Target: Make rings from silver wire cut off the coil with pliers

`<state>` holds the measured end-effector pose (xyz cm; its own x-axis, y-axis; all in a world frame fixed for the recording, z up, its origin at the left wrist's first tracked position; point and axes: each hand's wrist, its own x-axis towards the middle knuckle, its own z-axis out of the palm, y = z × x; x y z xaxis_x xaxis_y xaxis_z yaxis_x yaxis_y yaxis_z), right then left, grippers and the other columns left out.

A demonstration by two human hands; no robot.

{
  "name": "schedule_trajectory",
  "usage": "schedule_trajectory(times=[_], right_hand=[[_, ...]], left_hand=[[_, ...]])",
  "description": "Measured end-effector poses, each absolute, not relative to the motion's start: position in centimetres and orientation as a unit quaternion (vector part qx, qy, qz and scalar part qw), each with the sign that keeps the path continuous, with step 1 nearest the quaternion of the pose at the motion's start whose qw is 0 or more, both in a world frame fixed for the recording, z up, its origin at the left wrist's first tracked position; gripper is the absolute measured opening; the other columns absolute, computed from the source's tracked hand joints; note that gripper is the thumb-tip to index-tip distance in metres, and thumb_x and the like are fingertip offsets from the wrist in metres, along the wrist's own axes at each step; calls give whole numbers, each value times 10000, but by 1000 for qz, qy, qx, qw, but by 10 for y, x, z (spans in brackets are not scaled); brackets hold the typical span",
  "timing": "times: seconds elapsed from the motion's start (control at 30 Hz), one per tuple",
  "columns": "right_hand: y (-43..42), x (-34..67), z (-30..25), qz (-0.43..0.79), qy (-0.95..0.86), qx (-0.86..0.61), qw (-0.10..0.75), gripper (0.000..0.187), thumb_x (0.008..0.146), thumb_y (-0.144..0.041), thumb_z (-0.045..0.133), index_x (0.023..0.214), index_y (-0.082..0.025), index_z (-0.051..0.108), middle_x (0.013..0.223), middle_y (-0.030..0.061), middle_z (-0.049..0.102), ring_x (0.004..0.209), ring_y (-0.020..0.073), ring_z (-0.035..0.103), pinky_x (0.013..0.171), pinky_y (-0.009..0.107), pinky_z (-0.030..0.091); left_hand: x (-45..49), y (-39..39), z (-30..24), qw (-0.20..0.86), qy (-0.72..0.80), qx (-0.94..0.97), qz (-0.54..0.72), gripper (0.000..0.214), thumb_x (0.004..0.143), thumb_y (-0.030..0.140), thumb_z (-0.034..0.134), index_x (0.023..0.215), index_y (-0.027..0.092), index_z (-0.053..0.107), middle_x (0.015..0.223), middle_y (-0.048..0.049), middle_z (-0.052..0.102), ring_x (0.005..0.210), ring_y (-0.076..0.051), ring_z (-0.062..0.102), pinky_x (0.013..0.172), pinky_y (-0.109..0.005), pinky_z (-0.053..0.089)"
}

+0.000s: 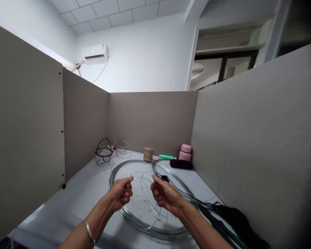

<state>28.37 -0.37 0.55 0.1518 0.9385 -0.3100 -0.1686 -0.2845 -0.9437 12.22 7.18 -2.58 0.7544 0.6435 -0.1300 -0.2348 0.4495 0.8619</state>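
Grip is narrow on both sides. A thin silver wire (132, 177) is pinched between thumb and forefinger of the left hand (120, 193). The right hand (166, 200) is closed the same way, with its fingertips (153, 178) apparently on the same wire, though the span between the hands is too fine to confirm.

Both hands are held raised and apart over a large coil of galvanized wire (113, 183), laid flat on the grey work surface (89, 188). Loose wire offcuts (145, 193) are seen inside the coil. A metal bangle (89, 231) is worn on the left wrist.

Clock is read from the wearer, 12 straight ahead. A black cable (166, 178) is tangled on the coil at 1, just past the right hand, and is run toward a black fabric item (235, 221) at 4. Two wire-frame forms are set at 11, one with a black ring (100, 148), one pale (121, 147). A twine spool (148, 154) is at 12. A green-handled tool (166, 156), black case (181, 164) and pink flask (185, 153) are at 1. Grey partition panels (150, 121) are stood around the surface.
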Motion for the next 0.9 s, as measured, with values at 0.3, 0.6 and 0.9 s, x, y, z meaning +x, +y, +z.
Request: schedule_trajectory(times=[0.3, 0.6, 0.9], right_hand=[[-5, 275, 7, 593, -319, -557, 485, 371, 825, -296, 403, 485, -160, 347, 394, -101, 245, 294, -2, 182, 312, 118, 55], [-3, 272, -3, 553, -345, -610, 450, 379, 762, -320, 491, 452, -179, 326, 323, -111, 221, 288, 6, 130, 301, 136, 39], [-1, 271, -3, 540, -358, -625, 434, 367, 767, -313, 453, 453, -189, 311, 313, -112, 195, 290, 17, 128, 302, 141, 36]], left_hand=[[115, 84, -30, 830, 216, 477, 192, 410, 604, 457, 636, 516, 165, 363, 413, 97, 250, 345, -16, 201, 359, -180, 53], [116, 88, -33, 793, 255, 530, 157, 411, 556, 418, 672, 482, 179, 346, 374, 101, 262, 324, -9, 148, 369, -203, 19], [118, 83, -32, 762, 266, 554, 207, 437, 613, 523, 600, 514, 185, 342, 398, 108, 239, 336, -19, 160, 382, -217, 49]])
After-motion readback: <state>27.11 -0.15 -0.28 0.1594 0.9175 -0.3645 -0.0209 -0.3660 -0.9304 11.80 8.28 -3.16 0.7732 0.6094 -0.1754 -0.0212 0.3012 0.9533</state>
